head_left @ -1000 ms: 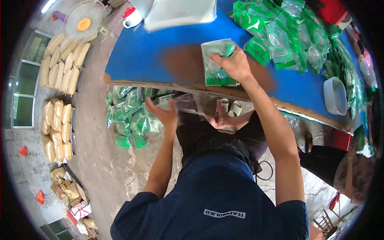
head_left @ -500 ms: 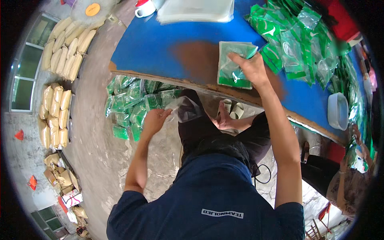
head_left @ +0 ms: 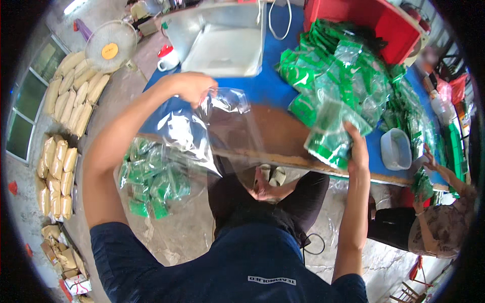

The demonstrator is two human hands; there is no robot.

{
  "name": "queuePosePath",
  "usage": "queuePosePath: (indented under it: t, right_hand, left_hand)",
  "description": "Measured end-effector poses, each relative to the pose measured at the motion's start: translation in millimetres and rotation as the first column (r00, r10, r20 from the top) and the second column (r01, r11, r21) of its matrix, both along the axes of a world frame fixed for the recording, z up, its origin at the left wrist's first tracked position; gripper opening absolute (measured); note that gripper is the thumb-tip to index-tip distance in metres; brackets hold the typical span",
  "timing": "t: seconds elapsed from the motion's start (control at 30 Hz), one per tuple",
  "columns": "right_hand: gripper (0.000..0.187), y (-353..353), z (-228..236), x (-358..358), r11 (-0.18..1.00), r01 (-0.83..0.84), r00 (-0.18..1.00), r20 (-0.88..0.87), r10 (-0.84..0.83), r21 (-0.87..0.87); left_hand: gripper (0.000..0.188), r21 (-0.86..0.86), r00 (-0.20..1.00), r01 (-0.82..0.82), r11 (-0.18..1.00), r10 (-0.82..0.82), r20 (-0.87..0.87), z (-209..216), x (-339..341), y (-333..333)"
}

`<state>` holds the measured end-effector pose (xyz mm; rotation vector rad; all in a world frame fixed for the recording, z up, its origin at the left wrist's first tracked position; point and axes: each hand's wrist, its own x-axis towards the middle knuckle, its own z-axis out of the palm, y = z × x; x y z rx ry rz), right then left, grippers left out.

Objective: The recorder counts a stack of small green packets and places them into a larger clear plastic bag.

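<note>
My left hand (head_left: 194,89) is closed on the top edge of a large clear plastic bag (head_left: 187,131), which hangs over the table's near edge. In my right hand (head_left: 356,146) is a stack of green-and-clear packets (head_left: 333,132), raised at the right of the table with my thumb across its upper face. Just beyond that stack lies a wide heap of similar green packets (head_left: 328,65). A pile of clear sheets or bags (head_left: 222,50) rests in a metal tray (head_left: 174,31) past my left hand.
A white cup with a red lid (head_left: 167,58) stands at the table's left. A white plastic tub (head_left: 395,149) and a red crate (head_left: 364,25) are at the right. Bagged green packets (head_left: 154,177) lie on the floor. A co-worker's hands (head_left: 427,177) hold a green packet at far right.
My left hand has risen from beside my knee to above the table, with the clear bag now spread out. My right hand has lifted the packet stack and carried it right.
</note>
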<state>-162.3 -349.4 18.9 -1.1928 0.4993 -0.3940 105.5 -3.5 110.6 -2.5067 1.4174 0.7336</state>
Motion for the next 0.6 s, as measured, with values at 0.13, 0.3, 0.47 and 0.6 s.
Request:
queuePosePath:
  t: [0.13,0.3,0.47,0.6]
  right_hand:
    - [0.048,-11,-15,-34,0.997,0.062,0.998,-0.002,-0.062,-0.046]
    - [0.045,-8,-23,-52,0.992,0.124,0.992,-0.013,-0.125,-0.019]
    - [0.044,-22,-32,-77,0.973,0.229,0.972,-0.067,-0.227,0.034]
    - [0.045,-21,-41,-72,0.982,0.186,0.98,-0.074,-0.183,0.033]
  left_hand:
    - [0.02,0.111,0.818,0.36,0.926,-0.37,0.44,-45,24,-96]
    - [0.029,0.091,0.363,0.766,0.636,-0.545,0.756,-121,-30,-173]
    - [0.06,-0.22,0.398,0.826,0.519,-0.261,0.879,-112,-58,-174]
    - [0.063,-0.687,0.719,0.423,0.591,0.243,0.651,-142,-64,-128]
